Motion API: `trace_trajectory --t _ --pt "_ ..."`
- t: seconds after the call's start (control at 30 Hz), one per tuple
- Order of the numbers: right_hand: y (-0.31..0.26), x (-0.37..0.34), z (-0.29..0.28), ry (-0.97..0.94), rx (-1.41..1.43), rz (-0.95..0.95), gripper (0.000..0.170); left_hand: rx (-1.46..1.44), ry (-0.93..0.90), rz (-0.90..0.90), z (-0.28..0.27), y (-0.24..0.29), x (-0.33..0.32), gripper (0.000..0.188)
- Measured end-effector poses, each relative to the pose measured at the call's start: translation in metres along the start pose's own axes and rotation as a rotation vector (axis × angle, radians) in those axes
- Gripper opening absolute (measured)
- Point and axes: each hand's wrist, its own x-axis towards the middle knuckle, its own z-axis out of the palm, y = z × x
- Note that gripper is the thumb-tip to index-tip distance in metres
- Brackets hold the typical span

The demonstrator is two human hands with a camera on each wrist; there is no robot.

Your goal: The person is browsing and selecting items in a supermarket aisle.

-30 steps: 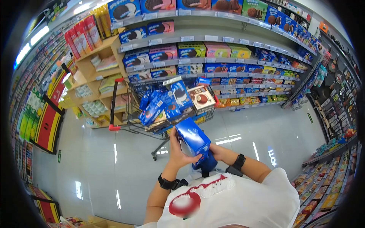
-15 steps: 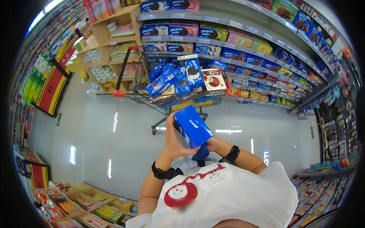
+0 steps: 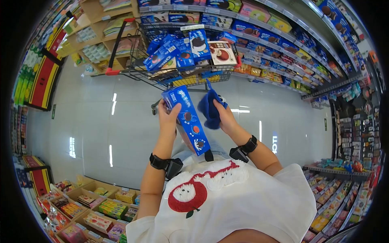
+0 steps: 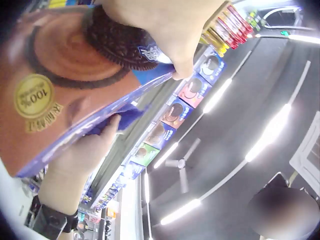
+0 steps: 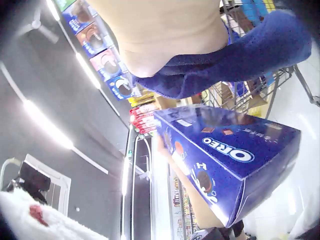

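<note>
The left hand grips one end of a blue Oreo box, thumb on its printed side, in front of the body. A dark blue cloth hangs bunched in the right hand, which pinches it just right of the box and apart from it. In the left wrist view the box shows a brown cookie picture, with the left hand over its edge. The right wrist view has the cloth under the right hand, and the box below.
A shopping cart full of blue boxes and one white box stands ahead. Snack shelves run behind it and to the right. Wooden display bins are at the lower left; grey floor lies between.
The box has been turned so a long printed side faces up. The right hand has come off it and moved right with the cloth. The cart sits higher in the head view.
</note>
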Motion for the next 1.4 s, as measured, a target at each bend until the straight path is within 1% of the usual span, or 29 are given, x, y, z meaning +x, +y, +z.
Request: trace_trajectory --t 0.03,0.07,0.13,0.2,0.23,0.27,0.3,0.4,0.43,0.53,0.57,0.67,0.7,0.8,0.83,0.9,0.93,0.97,1.0,1.03,1.07,1.13,1.17,1.27,1.33,1.4 --pt "-0.001 -0.002 0.001 -0.057 0.001 -0.078 0.031 -0.067 -0.016 -0.076 0.007 0.001 -0.006 0.061" --pt "-0.003 -0.006 0.004 -0.111 0.003 -0.157 0.033 -0.084 -0.043 -0.111 0.013 -0.003 -0.009 0.060" --pt "-0.018 -0.024 0.011 -0.306 -0.110 -0.246 0.039 -0.118 -0.100 -0.184 0.023 -0.012 -0.014 0.060" --pt "-0.029 -0.038 0.021 -0.478 -0.190 -0.310 0.044 -0.088 -0.145 -0.157 0.028 -0.024 -0.009 0.055" --pt "-0.031 -0.035 0.015 -0.570 -0.424 -0.420 0.054 -0.079 -0.150 -0.151 0.030 -0.023 -0.008 0.052" --pt "-0.028 -0.038 0.009 -0.597 -0.440 -0.420 0.058 -0.069 -0.150 -0.141 0.033 -0.021 -0.007 0.049" --pt "-0.022 -0.043 0.007 -0.626 -0.455 -0.417 0.062 -0.113 -0.083 -0.097 0.034 -0.022 -0.003 0.042" --pt "-0.029 -0.059 0.011 -0.713 -0.644 -0.460 0.073 -0.114 -0.117 0.002 0.028 0.000 0.004 0.038" --pt "-0.024 -0.064 0.012 -0.726 -0.457 -0.332 0.076 -0.194 -0.170 -0.081 0.020 0.007 0.010 0.048" --pt "-0.007 -0.064 0.007 -0.697 0.300 -0.011 0.076 -0.280 -0.190 -0.107 0.014 0.011 0.016 0.046" --pt "-0.010 -0.066 0.009 -0.651 0.302 -0.081 0.070 -0.273 -0.191 -0.108 0.015 0.012 0.016 0.045" --pt "-0.014 -0.053 -0.005 -0.542 0.590 0.008 0.061 -0.200 -0.174 -0.080 0.027 0.012 0.007 0.048" --pt "-0.014 -0.052 -0.006 -0.490 0.652 -0.058 0.049 -0.288 -0.256 -0.189 0.025 0.013 0.002 0.050" --pt "-0.025 -0.032 0.004 -0.414 0.497 -0.109 0.045 -0.238 -0.558 -0.291 0.032 0.016 -0.010 0.059" --pt "-0.021 -0.025 0.004 -0.425 0.517 -0.064 0.046 -0.221 -0.625 -0.305 0.035 0.013 -0.012 0.061" --pt "-0.018 -0.025 0.004 -0.388 0.448 0.061 0.049 -0.184 -0.765 -0.326 0.040 0.008 -0.010 0.065" --pt "-0.017 -0.026 0.005 -0.367 0.417 0.124 0.051 -0.170 -0.779 -0.361 0.040 0.009 -0.009 0.066" --pt "-0.022 -0.028 0.008 -0.412 0.427 0.112 0.056 -0.156 -0.792 -0.395 0.040 0.012 -0.008 0.067" --pt "-0.023 -0.027 0.008 -0.421 0.459 0.126 0.058 -0.142 -0.807 -0.426 0.040 0.014 -0.005 0.068" --pt "-0.021 -0.028 0.006 -0.431 0.487 0.140 0.060 -0.071 -0.880 -0.474 0.036 0.014 0.000 0.068" --pt "-0.019 -0.028 0.004 -0.443 0.516 0.157 0.062 -0.012 -0.859 -0.479 0.038 0.018 -0.002 0.068" --pt "-0.015 -0.028 -0.001 -0.422 0.477 0.171 0.064 0.107 -0.810 -0.487 0.044 0.027 -0.007 0.069" --pt "-0.014 -0.027 -0.003 -0.418 0.461 0.167 0.064 0.180 -0.915 -0.358 0.039 0.021 0.001 0.068" --pt "-0.010 -0.021 -0.013 -0.420 0.424 0.177 0.063 0.248 -0.929 -0.219 0.038 0.024 0.002 0.071" --pt "-0.008 -0.016 -0.018 -0.411 0.375 0.165 0.061 0.309 -0.986 -0.119 0.039 0.026 0.008 0.069" --pt "-0.005 -0.012 -0.022 -0.465 0.418 0.176 0.062 0.402 -1.017 -0.028 0.040 0.034 0.010 0.068"
